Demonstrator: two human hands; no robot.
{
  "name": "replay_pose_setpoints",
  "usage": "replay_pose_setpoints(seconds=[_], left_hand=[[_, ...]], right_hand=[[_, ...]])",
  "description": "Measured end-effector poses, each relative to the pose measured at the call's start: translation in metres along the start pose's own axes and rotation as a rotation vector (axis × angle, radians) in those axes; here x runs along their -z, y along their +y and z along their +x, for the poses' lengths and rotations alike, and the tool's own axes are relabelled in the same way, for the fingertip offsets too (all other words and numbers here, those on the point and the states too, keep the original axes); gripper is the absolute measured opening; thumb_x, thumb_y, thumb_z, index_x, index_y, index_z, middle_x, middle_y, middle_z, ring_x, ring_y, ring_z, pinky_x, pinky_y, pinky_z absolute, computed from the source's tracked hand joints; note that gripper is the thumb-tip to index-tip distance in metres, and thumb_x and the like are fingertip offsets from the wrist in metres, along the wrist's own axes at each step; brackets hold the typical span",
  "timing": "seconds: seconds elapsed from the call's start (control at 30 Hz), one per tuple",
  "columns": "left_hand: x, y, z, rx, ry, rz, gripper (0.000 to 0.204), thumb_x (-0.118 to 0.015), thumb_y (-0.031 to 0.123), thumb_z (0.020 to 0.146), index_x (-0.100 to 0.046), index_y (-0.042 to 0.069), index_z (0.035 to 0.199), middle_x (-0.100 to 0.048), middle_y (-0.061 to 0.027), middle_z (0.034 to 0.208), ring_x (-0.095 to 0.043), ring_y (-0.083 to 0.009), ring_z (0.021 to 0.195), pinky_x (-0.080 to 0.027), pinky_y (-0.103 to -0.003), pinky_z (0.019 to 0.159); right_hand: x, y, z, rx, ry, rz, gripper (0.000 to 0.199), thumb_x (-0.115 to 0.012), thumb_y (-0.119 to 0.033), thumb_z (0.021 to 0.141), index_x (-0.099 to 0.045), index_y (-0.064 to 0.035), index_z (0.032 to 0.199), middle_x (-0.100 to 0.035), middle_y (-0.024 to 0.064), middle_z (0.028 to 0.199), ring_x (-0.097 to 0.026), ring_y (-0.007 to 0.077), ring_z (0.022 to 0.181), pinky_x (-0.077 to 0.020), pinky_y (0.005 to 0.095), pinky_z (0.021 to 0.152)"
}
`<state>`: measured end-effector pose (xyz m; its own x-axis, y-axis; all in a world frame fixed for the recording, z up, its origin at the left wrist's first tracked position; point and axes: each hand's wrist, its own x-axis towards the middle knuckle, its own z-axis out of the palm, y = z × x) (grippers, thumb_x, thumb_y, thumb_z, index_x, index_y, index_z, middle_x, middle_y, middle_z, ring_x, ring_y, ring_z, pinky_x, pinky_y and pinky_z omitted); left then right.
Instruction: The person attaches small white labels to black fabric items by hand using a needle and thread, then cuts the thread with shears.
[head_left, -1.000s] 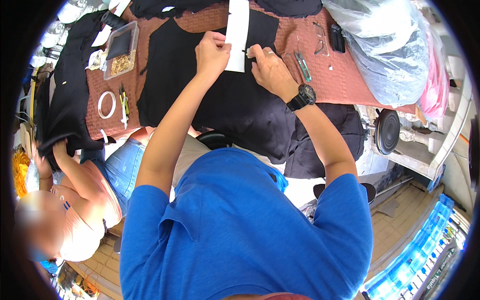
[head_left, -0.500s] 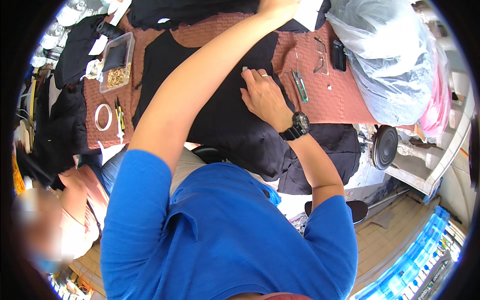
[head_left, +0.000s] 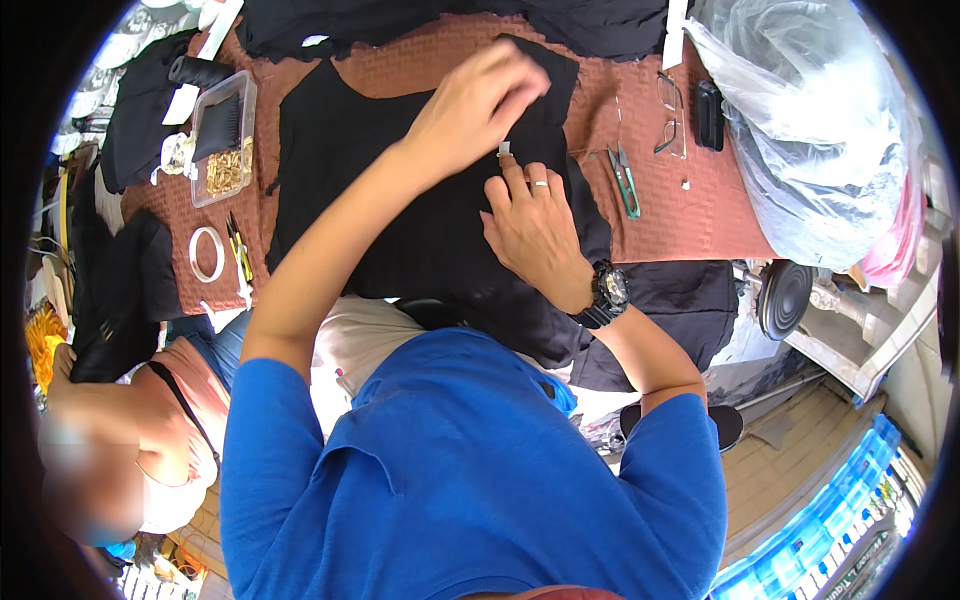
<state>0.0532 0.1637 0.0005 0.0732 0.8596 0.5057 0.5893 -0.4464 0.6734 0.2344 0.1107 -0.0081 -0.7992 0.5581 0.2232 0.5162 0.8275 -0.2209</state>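
Note:
A black garment piece lies spread over the brown cloth in front of me, its curved neckline at the far side. My right hand rests flat on it, palm down, fingers stretched out. The index fingertip touches a small white tag on the black fabric. My left hand hovers over the upper part of the garment, up and to the left of the right hand. Its fingers are curled and blurred by motion, so whether they hold anything is hidden.
Green-handled thread snips, eyeglasses and a black case lie to the right, beside a large plastic bag. At left are a clear box, a tape roll and yellow snips. Another person sits lower left.
My left hand has come back from the far edge, near a white strip, to above the garment. The right hand stays by the tag; the whole view has shifted slightly.

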Motion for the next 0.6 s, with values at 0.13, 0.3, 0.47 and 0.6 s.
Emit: replay_pose_setpoints(seconds=[0.13,0.3,0.47,0.6], left_hand=[[0.002,0.008,-0.065,0.065,-0.173,0.123,0.023,-0.066,-0.004,0.082,-0.073,0.006,0.101,-0.059,-0.0051,0.095,-0.060,-0.0215,0.089,-0.051,-0.035,0.076],[-0.012,0.005,-0.086,0.105,-0.101,0.363,0.035,-0.065,-0.002,0.080,-0.077,0.014,0.109,-0.058,-0.0023,0.100,-0.055,-0.0219,0.087,-0.049,-0.036,0.078],[-0.008,0.000,-0.084,0.105,-0.179,0.383,0.037,-0.057,-0.005,0.086,-0.075,0.014,0.113,-0.056,-0.0046,0.101,-0.054,-0.0237,0.090,-0.048,-0.036,0.083],[0.010,-0.013,-0.076,0.260,-0.130,-0.065,0.040,-0.050,-0.008,0.093,-0.066,0.009,0.126,-0.060,-0.0104,0.112,-0.059,-0.0304,0.104,-0.050,-0.038,0.090]], right_hand=[[-0.002,-0.004,-0.001,-0.015,-0.020,-0.012,0.039,-0.076,-0.022,0.077,-0.055,-0.0025,0.103,-0.057,0.0257,0.131,-0.054,0.0334,0.104,-0.0433,0.0436,0.092],[-0.006,-0.013,-0.006,-0.028,-0.009,-0.054,0.044,-0.077,-0.028,0.076,-0.056,-0.0017,0.105,-0.055,0.0300,0.131,-0.053,0.0364,0.112,-0.0397,0.0474,0.105],[-0.010,-0.023,-0.022,-0.078,0.015,0.026,0.053,-0.075,-0.031,0.078,-0.056,-0.0018,0.118,-0.048,0.0306,0.141,-0.049,0.0408,0.121,-0.0330,0.0525,0.113],[0.001,-0.011,-0.034,-0.162,0.152,0.383,0.050,-0.068,-0.011,0.083,-0.052,-0.0012,0.130,-0.046,0.0263,0.144,-0.048,0.0414,0.124,-0.0369,0.0510,0.108]])
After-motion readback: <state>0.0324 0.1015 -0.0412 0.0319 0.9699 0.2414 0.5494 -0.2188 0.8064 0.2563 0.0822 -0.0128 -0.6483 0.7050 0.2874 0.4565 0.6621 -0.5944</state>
